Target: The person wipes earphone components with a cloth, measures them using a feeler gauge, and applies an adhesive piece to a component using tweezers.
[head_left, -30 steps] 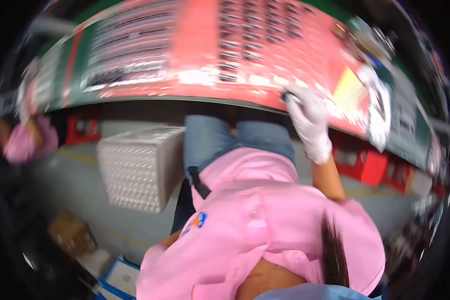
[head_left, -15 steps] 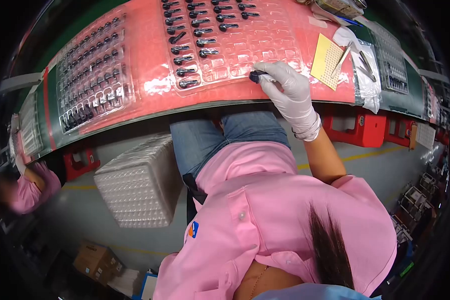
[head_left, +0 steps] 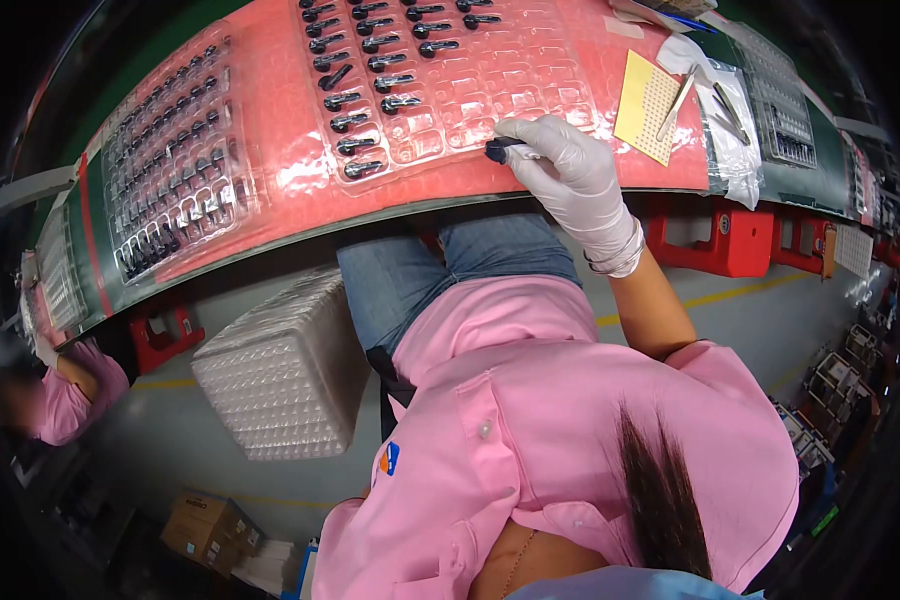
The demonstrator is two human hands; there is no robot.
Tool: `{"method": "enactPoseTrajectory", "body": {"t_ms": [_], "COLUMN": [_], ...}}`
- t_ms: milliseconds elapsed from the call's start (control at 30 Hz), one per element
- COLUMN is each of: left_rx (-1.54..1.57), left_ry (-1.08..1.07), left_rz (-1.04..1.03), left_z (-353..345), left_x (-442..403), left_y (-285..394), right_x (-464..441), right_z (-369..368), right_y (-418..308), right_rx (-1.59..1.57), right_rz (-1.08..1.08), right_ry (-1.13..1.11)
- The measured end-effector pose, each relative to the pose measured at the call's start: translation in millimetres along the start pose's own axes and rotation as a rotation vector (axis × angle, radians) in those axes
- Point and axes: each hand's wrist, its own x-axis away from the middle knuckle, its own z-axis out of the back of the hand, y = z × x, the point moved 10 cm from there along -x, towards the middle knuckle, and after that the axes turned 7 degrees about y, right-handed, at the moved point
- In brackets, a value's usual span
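My right hand [head_left: 565, 165], in a white glove, is closed in a pinch just above the table's near edge. Its thumb and fingertips hold a small dark piece [head_left: 497, 150], mostly covered, with something whitish beside it; its kind is unclear. To the left of the hand, a clear blister tray [head_left: 470, 122] holds black earbud-like parts [head_left: 355, 145] with round heads and stems. The tray's left columns are filled, while many pockets on its right side are bare. My left hand is out of view.
Another filled clear tray [head_left: 175, 160] lies at left on the pink mat [head_left: 305, 180]. A yellow dotted sheet [head_left: 645, 110], tweezers [head_left: 732, 112] and a white cloth [head_left: 685, 57] lie right. Stacked trays [head_left: 270, 385] stand below the table; a co-worker [head_left: 75, 390] sits far left.
The view has shifted slightly, so the trays appear a little higher and further left. My right hand keeps its pinch on the dark piece and has moved slightly left in view.
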Motion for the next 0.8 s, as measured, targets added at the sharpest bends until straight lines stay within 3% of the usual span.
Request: {"method": "enactPoseTrajectory", "body": {"t_ms": [800], "left_rx": [-0.218], "left_ry": [0.095], "left_rz": [-0.008], "left_z": [39], "left_x": [32], "left_y": [30], "right_x": [-12], "right_z": [-4], "right_y": [-36], "right_rx": [0.383], "right_rz": [0.232], "right_ry": [-0.050]}}
